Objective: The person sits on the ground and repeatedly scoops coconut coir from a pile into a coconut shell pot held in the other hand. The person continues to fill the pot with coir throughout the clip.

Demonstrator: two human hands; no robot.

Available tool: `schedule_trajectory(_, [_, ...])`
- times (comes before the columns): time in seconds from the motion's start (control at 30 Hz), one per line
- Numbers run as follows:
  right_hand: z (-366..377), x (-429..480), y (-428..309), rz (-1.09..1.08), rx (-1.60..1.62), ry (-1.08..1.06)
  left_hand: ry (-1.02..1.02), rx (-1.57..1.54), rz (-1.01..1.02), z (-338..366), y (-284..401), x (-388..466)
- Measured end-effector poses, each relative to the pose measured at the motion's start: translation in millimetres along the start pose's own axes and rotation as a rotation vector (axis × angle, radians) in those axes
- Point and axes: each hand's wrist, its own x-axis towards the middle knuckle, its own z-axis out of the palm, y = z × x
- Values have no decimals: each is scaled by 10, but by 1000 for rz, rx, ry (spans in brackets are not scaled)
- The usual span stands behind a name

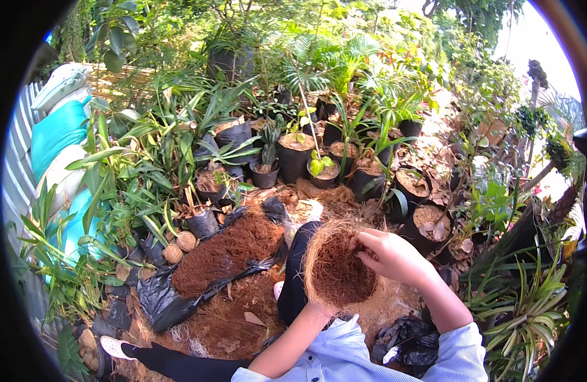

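Observation:
A round coconut-fibre pot [317, 238] stands tilted over my lap, with reddish-brown coco peat [343, 274] inside. Beneath its near edge is my left hand [322, 310], supporting it, its fingers hidden by the pot. At the pot's right rim, my right hand [377, 248] has its fingers bent over the inner edge, touching the fibre or the peat; whether it pinches any is not clear. A heap of the same reddish peat [231, 248] lies on a black plastic sheet [167, 305] to the left of my knee.
Potted plants in black grow bags [293, 160] stand in rows ahead. Two round brown balls [173, 253] lie left of the heap. A crumpled black plastic bag [410, 341] sits at the right. Striped-leaf plants [527, 315] grow farther right; teal sacks [59, 133] line the left fence.

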Motion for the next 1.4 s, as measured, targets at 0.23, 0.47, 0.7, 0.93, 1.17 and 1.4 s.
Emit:
schedule_trajectory(0.23, [474,841,-528,-518,254,-305,213,-55,208,-459,590,-375])
schedule_trajectory(0.47, [897,1446,-1181,-736,12,-308,-119,-379,569,-788,1071,-795])
schedule_trajectory(0.7, [1204,1688,-1737,-772,-187,-546,60,-313,769,-1051,1428,-1105])
schedule_trajectory(0.93, [1573,2138,-2056,-1116,-12,-742,117,-281,912,-1120,1777,-1195])
schedule_trajectory(1.17, [1709,2531,-2205,-1109,-23,-384,206,-270,998,-1175,1993,-1224])
schedule_trajectory(1.4, [1724,2756,-2009,-1076,123,-455,-204,-205,1060,-1457,2209,-1118])
